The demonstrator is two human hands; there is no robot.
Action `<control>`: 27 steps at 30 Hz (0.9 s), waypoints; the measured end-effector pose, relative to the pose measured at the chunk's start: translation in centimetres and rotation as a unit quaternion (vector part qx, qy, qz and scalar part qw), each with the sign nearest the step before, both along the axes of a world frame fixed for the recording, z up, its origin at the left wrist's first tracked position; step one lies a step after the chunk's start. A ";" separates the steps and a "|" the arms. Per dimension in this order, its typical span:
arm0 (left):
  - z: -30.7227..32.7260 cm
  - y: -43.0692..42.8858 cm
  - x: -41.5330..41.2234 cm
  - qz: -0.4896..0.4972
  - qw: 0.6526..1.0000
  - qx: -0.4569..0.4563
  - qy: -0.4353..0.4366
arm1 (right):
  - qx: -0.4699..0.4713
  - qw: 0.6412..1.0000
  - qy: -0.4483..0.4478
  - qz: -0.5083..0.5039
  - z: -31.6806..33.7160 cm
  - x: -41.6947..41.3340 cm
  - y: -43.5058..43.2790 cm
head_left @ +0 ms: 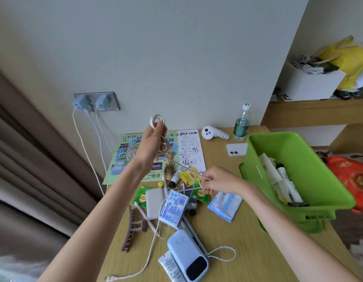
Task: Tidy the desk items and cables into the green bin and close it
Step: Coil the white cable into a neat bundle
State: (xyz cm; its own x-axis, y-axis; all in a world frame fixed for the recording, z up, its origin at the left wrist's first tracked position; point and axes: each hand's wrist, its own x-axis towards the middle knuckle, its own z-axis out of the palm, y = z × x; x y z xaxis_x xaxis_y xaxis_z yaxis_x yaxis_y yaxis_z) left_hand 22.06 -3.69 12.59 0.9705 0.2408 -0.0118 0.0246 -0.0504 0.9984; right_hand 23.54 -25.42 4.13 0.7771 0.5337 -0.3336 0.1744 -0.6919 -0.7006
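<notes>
Left hand (151, 142) gripping coiled white cable (157, 120), right hand (212, 181) pinching its tail; slack risking snagging table (227, 237) clutter, unravelling loops.

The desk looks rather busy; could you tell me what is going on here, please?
A person is coiling a white cable: the left hand holds the loops up while the right hand pinches its free end. The green bin sits open on the right with a few tubes inside. Power banks, tea packets, tissues, a hair clip and more cables are on the desk.
</notes>
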 end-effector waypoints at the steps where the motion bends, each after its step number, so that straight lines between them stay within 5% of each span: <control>1: -0.9 0.2 -0.1 -0.004 1.000 0.016 0.000 | -0.009 1.000 -0.011 0.004 -0.8 0.2 0.1; 7: -6.7 1.1 -0.9 -0.039 0.997 0.055 -0.028 | 0.050 0.994 -0.093 -0.006 -4.7 0.7 -0.1; 15: -11.3 0.4 -5.8 -0.115 0.952 0.267 -0.092 | 0.202 0.943 -0.261 -0.049 -4.1 -3.0 -1.1; 27: -9.3 -1.9 -17.1 -0.227 0.895 0.324 -0.204 | 0.229 0.881 -0.407 -0.081 2.6 -15.8 -0.7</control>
State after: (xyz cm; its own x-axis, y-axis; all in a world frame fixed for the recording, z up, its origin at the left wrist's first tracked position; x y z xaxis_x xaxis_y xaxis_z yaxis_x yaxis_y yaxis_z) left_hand 4.93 -5.62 3.29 0.8613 -0.3524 0.3661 -0.5063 -0.5339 0.6772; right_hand 7.76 -26.11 6.75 0.7381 0.3268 0.5903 0.6722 -0.4323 -0.6011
